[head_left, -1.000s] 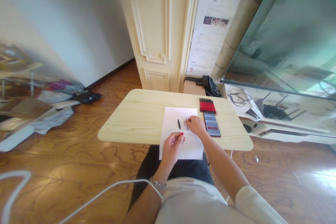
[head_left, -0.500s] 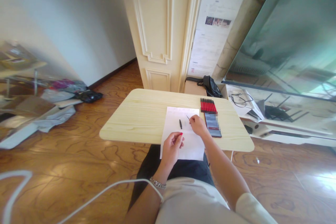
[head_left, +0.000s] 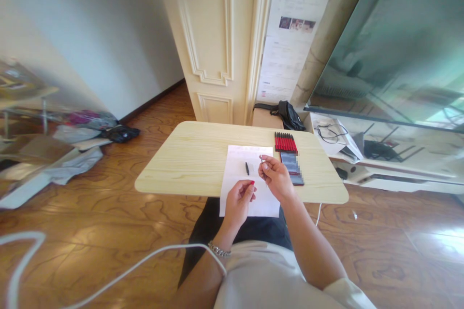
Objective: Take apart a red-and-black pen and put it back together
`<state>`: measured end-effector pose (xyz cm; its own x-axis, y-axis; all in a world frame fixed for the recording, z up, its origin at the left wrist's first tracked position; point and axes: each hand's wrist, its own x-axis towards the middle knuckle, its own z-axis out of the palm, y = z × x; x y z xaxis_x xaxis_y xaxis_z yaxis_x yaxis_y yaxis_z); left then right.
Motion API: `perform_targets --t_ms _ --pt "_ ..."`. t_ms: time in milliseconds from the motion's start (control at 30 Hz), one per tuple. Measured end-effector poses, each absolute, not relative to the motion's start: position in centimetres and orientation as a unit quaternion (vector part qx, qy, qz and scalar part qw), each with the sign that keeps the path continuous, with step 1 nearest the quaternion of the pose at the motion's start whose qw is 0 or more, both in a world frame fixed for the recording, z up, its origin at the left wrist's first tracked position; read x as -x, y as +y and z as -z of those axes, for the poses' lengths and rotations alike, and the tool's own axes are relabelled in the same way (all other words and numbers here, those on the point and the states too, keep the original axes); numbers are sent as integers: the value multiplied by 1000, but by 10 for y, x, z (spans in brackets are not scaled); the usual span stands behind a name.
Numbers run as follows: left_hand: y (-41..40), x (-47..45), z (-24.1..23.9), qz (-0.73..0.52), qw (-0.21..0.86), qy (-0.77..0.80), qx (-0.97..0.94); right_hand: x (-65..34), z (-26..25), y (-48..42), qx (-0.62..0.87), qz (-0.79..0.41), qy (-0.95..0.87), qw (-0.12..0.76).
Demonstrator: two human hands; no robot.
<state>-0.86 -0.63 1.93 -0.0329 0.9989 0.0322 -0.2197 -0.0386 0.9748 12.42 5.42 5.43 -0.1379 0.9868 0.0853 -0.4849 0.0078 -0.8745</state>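
My left hand (head_left: 237, 201) is closed over the near part of the white paper, with the red end of a pen barrel (head_left: 252, 182) poking out of its fingertips. The rest of that barrel is hidden in the fingers. To its right, my right hand (head_left: 278, 181) pinches a thin, dark pen refill (head_left: 261, 159), held roughly upright over the paper (head_left: 237, 154). A black pen part (head_left: 247, 168) lies on the sheet between and beyond the hands. It looks like the upper half of a pen.
A row of several red and black pens (head_left: 285, 143) lies at the table's far right. Just nearer is a dark phone (head_left: 290, 162), partly blurred out. The paper overhangs the near edge of the pale wooden table (head_left: 181, 164). A white cable (head_left: 145, 263) crosses by my left forearm.
My right hand has drawn back toward me and turned, bringing the refill from a slant to nearly upright. My left hand stays almost in place with the red barrel.
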Motion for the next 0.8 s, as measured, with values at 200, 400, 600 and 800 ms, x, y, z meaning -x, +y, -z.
perform_targets --t_ms 200,400,600,800 --pt "-7 8 -18 -567 536 430 -455 -107 -62 46 315 -612 -396 608" --pt "-8 8 -19 -565 543 435 -444 -104 -63 47 338 -594 -380 623" --pt "-7 7 -16 -566 534 429 -458 -104 -59 49 341 -582 -378 634" --pt "-5 9 -17 -569 529 429 -461 -100 -46 37 356 -593 -386 610"
